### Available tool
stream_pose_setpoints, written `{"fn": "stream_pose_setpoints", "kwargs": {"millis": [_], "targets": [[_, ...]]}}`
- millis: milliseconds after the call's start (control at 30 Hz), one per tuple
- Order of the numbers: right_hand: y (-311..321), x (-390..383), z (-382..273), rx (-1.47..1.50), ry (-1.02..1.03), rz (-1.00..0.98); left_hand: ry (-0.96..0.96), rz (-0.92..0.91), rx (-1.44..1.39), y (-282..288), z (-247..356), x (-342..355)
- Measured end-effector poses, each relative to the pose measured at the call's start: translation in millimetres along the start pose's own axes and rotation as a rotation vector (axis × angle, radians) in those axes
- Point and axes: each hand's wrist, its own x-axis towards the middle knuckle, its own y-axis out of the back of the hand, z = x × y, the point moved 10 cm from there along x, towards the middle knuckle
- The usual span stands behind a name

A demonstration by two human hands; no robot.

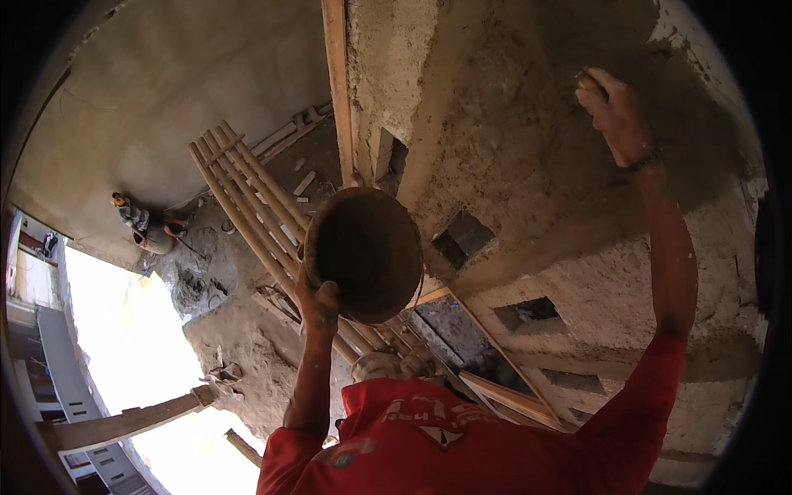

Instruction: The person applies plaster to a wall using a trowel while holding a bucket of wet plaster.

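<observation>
My left hand point(318, 307) grips the rim and side of a dark round bucket point(394, 227), tilted so that I look into its shadowed inside. My thumb lies over the near edge, and I cannot make out what the bucket holds. Up at the right, my right hand point(617, 120) is closed around a short yellowish-brown handle point(588, 83) close to the rough wall point(528, 132). The rest of that tool is hidden from me. Around and below this hand the wall's grey-brown coating looks darker and damp.
Bamboo poles point(247, 198) lashed together run beneath the bucket. An upright timber point(337, 82) edges the wall, which has several square holes point(464, 239) and a wood-framed opening point(495, 330). Far below left, another person point(136, 221) is beside a container. A beam point(136, 425) crosses the bright opening.
</observation>
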Motion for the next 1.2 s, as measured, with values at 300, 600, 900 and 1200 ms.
{"fn": "stream_pose_setpoints", "kwargs": {"millis": [300, 600, 900, 1200], "targets": [[-114.5, -120.6, -43.0, 0.380, -0.201, -0.634, 0.024, -0.052, 0.118, -34.4, 0.3, 4.7], [-223.0, -181.1, -74.8, -0.624, 0.332, -0.614, -0.142, -0.220, 0.674, -118.1, 39.9, -0.5], [-251.8, -229.3, -14.8, -0.090, 0.038, -0.762, -0.340, -0.298, 0.688, -155.2, 75.8, -25.4], [-241.4, -247.9, -30.5, 0.397, 0.015, -0.350, -0.161, -0.216, 0.383, -123.0, 43.6, -7.3]]}}
